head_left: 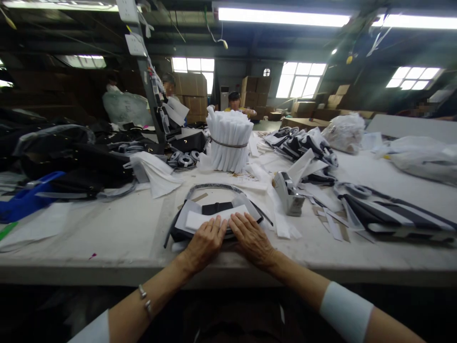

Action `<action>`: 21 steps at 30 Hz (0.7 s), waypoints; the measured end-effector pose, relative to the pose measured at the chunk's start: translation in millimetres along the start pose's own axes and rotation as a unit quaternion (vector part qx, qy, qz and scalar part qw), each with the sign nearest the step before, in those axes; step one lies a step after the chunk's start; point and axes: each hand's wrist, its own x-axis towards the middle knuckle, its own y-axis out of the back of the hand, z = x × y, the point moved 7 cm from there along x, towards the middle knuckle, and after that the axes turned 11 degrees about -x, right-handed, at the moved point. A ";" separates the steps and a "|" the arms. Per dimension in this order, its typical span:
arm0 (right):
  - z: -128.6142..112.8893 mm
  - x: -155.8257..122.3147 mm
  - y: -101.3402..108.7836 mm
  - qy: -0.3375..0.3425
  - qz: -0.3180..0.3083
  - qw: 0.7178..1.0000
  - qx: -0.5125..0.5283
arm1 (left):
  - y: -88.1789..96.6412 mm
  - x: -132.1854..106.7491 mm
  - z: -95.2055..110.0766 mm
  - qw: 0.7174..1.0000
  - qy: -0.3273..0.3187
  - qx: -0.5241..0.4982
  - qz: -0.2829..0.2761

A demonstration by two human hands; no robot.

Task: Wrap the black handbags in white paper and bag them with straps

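A black handbag [180,233] lies on the table close in front of me. Its wrapped handle [214,186] arches away toward the back. A folded white sheet, foam or paper [200,219], rests across the bag over a paler grey-white piece. My left hand [207,239] lies flat on the sheet's near edge, fingers stretched out. Beside it, my right hand [252,238] presses on the sheet's right part with its fingers extended. The fingertips of both hands almost meet. What is under the palms is hidden.
Behind the bag stands a strapped bundle of white foam strips [230,140]. A tape dispenser [289,195] is to its right. Black straps [396,209] lie at the right, black bags [96,166] and a blue object [28,197] at the left. People are farther back.
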 end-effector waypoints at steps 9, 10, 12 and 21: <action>-5.9 15.3 -4.9 -0.015 0.015 0.997 -0.078 | 9.4 7.3 -14.0 1.000 -0.014 -0.013 0.006; -4.7 17.5 -5.0 -0.016 0.021 0.997 -0.077 | 10.4 7.9 -15.8 1.000 -0.014 -0.014 0.008; -0.5 24.0 -5.3 -0.016 0.024 0.997 -0.068 | 13.5 9.0 -18.7 1.000 -0.015 -0.014 0.016; 15.4 61.9 -6.5 0.055 -0.077 0.995 -0.039 | 5.2 9.0 -28.6 0.997 0.051 0.034 0.046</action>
